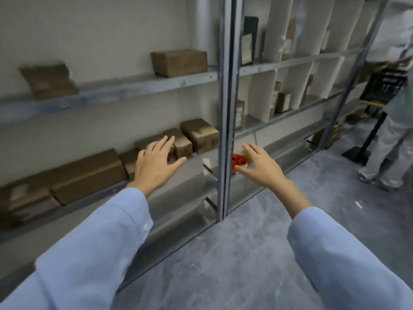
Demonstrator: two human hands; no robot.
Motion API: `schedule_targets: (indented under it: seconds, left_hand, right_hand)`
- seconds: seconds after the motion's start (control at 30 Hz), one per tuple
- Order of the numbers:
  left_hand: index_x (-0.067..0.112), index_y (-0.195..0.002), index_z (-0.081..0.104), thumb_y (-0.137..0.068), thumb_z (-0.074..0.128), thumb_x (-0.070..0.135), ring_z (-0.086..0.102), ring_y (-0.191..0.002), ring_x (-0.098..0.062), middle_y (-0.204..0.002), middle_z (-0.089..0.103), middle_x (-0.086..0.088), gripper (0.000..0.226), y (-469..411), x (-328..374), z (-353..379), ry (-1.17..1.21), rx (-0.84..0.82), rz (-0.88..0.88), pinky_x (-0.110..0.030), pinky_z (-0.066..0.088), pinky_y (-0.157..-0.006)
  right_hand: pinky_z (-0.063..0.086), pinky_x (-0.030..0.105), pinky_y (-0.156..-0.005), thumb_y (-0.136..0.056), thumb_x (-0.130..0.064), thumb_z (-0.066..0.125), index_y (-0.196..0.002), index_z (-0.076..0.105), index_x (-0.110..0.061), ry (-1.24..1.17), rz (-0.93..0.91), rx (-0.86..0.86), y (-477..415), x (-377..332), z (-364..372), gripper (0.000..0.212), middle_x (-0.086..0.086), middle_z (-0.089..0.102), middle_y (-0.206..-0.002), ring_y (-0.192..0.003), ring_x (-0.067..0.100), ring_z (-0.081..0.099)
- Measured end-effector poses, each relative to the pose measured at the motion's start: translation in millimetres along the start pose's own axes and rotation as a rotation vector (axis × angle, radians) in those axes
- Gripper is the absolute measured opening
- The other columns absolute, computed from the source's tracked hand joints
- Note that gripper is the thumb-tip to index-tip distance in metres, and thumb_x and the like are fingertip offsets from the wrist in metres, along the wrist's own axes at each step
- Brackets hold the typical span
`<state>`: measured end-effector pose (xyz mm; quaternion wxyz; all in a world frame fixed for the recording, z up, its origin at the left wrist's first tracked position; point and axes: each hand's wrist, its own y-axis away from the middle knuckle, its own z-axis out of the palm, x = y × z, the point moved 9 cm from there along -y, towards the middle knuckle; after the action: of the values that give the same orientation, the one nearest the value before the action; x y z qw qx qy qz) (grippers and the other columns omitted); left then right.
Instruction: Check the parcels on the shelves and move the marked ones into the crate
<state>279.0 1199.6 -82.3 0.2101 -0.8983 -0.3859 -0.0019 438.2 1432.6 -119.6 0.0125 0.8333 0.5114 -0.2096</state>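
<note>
Parcels [200, 135] all look to be sitting on the shelves. Brown cardboard boxes run along the lower shelf [178, 186] from about 9 o'clock in toward the middle, and two more sit on the upper shelf [134, 86] around 10 and 11 o'clock. More small ones stand in the divided bays at 1 o'clock, past the upright post [225, 108].

Left hand [156, 162] is spread loose right in front of the small boxes and holds nothing; can't tell if it's touching one. Right hand [261, 166] is the same deal, fingers splayed and empty, just beside a red thing [238, 161] that's too blurry to name.

Dark crate [384, 88] is way off at 3 o'clock by another person [388, 142], and I can't see what's in it.

My read is that this is the checking stage: nothing in hand, and basically all the moving left to do. Any marks on the boxes are too smeared to make out.
</note>
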Motion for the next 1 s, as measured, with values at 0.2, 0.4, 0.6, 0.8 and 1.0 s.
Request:
schedule_targets:
  seconds: [0.2,0.4,0.6,0.8,1.0]
  left_hand:
    - [0.029,-0.155,0.021,-0.092,0.041,0.065,0.024,-0.145,-0.018,-0.161,0.023,0.005,0.075,-8.3,-95.1,-93.5,-0.037,0.122,-0.113,-0.042,0.024,-0.113]
    - [0.028,-0.155,0.022,-0.092,0.044,0.063,0.023,-0.146,-0.021,-0.161,0.022,0.003,0.075,-31.7,-151.9,-139.6,-0.048,0.196,-0.188,-0.041,0.023,-0.113]
    - [0.028,-0.155,0.020,-0.092,0.042,0.065,0.021,-0.146,-0.017,-0.162,0.020,0.005,0.076,-78.2,-170.5,-142.1,-0.079,0.231,-0.188,-0.040,0.021,-0.115]
    - [0.028,-0.154,0.023,-0.092,0.045,0.063,0.022,-0.145,-0.016,-0.161,0.023,0.006,0.075,-153.7,-169.6,-122.6,-0.090,0.277,-0.189,-0.038,0.022,-0.113]
    - [0.028,-0.153,0.026,-0.090,0.049,0.063,0.027,-0.143,-0.017,-0.160,0.027,0.004,0.076,-256.7,-159.6,-95.6,-0.067,0.322,-0.241,-0.037,0.022,-0.113]
  right_hand:
    - [0.025,0.042,-0.118,-0.093,-0.055,0.056,-0.157,0.012,-0.029,0.012,-0.153,0.030,-59.5,-124.2,-30.5,0.082,-0.002,0.014,-0.164,-0.152,0.020,0.010]
    - [0.027,0.043,-0.117,-0.092,-0.053,0.058,-0.157,0.015,-0.030,0.015,-0.228,0.082,-115.4,-189.5,-50.4,0.082,-0.002,0.016,-0.164,-0.151,0.019,0.012]
    - [0.032,0.044,-0.115,-0.092,-0.052,0.059,-0.157,0.016,-0.029,0.011,-0.278,0.133,-185.5,-207.7,-55.7,0.081,-0.001,0.019,-0.163,-0.150,0.019,0.017]
    - [0.034,0.045,-0.113,-0.092,-0.048,0.061,-0.156,0.018,-0.030,0.002,-0.311,0.151,-276.8,-195.2,-62.7,0.079,0.000,0.019,-0.163,-0.149,0.020,0.020]
    - [0.036,0.046,-0.112,-0.091,-0.045,0.064,-0.156,0.021,-0.029,0.006,-0.328,0.171,-392.9,-157.6,-85.2,0.079,-0.001,0.022,-0.162,-0.147,0.020,0.024]
